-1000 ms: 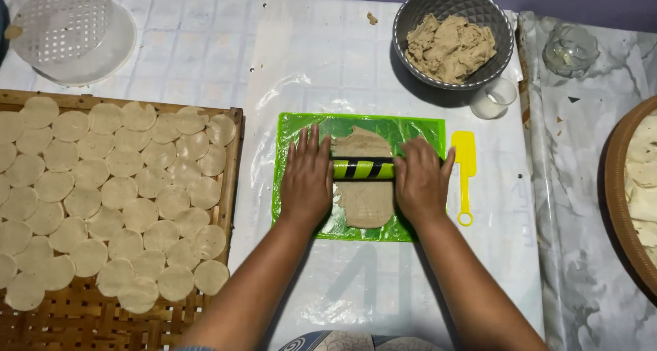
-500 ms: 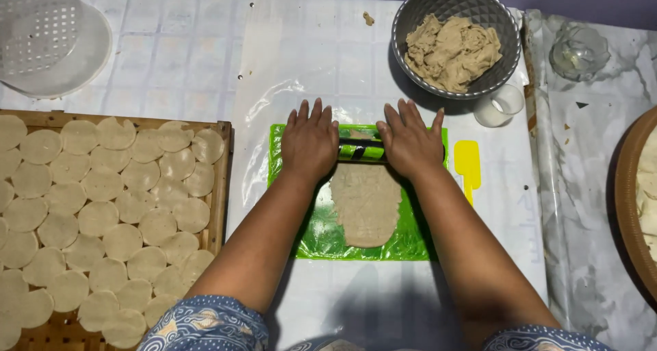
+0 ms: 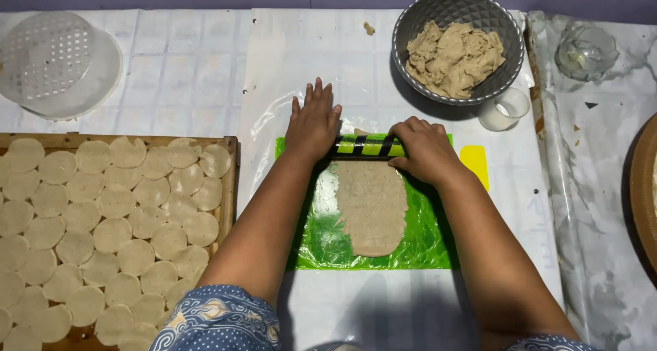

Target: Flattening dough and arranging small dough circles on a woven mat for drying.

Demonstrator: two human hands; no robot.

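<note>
Rolling pin [image 3: 363,146] ends under both hands — wooden tray [image 3: 229,160] cut off left.

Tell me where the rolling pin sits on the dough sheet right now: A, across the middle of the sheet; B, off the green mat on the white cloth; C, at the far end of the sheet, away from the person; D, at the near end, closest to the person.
C: the rolling pin lies under the left hand and right hand at the far edge of the flattened dough sheet, which stretches toward the person on the green mat.

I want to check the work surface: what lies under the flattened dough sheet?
The flattened dough sheet lies on a green plastic mat; the mat's middle is covered by it.
</note>
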